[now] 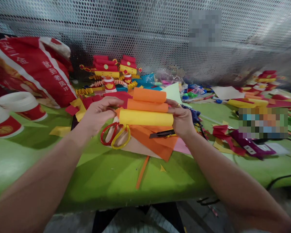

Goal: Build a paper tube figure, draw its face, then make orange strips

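Observation:
Between my two hands is a stack of paper rolls: a yellow roll nearest me and two orange rolls behind it. My left hand pinches the stack's left end, and my right hand grips its right end, a ring on one finger. Scissors with red and yellow handles lie just below the yellow roll. A black craft knife rests on orange paper beside my right hand.
Paper cups and a red bag are at the left. Paper figures stand behind the rolls. Coloured scraps, a purple packet and a black cable are at the right of the green table.

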Available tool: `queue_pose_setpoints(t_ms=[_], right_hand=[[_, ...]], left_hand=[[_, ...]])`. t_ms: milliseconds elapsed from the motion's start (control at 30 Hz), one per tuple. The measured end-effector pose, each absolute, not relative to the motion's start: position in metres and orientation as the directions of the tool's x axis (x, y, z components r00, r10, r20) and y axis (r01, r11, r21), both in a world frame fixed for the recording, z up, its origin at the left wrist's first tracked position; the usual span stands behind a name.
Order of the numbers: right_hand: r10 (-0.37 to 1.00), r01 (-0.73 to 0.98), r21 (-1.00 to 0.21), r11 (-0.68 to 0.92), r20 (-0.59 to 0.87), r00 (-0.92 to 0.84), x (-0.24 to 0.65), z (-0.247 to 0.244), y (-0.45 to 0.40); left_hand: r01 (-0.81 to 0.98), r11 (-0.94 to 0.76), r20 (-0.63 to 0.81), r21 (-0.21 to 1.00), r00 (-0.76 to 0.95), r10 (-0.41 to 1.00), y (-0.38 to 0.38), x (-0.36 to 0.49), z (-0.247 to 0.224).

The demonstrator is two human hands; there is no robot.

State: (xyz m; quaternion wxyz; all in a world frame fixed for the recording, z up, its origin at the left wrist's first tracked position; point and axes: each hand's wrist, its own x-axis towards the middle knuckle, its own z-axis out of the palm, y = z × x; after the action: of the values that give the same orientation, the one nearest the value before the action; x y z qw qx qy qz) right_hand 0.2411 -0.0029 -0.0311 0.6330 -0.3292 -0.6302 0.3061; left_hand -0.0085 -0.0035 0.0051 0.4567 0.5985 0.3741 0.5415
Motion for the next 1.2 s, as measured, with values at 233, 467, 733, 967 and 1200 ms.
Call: queue_pose_setpoints(t_ms=[233, 467, 733, 967, 1200], right_hand=[[0.81, -0.02, -0.81, 0.586, 0.586, 0.0, 0.241, -0.033, -0.002], [0.78, 0.002, -0.783, 0.623, 0.621, -0.074, 0.235, -0.038, -0.003], [0.741, -0.061, -0.776, 0.628, 0.62, -0.257, 0.236, -0.038, -0.003], [0.69, -0.031, -0.728, 0.685, 0.662, -0.293, 0.236, -0.043, 0.0], [0.677, -0.004, -0.719, 0.694, 0.655, -0.336, 0.233, -0.042, -0.001]], left_hand=[[0.013, -0.342, 0.318, 0.94, 0.331, 0.888, -0.006, -0.001, 0.0], [-0.209, -0.141, 0.197, 0.968, 0.277, 0.94, -0.018, 0.017, 0.005], [-0.297, 0.024, 0.048, 0.955, 0.234, 0.971, -0.015, 0.017, 0.004], [-0.226, -0.092, 0.156, 0.97, 0.283, 0.947, -0.015, 0.018, -0.001], [0.071, -0.586, 0.518, 0.807, 0.39, 0.761, -0.01, 0.009, -0.014]])
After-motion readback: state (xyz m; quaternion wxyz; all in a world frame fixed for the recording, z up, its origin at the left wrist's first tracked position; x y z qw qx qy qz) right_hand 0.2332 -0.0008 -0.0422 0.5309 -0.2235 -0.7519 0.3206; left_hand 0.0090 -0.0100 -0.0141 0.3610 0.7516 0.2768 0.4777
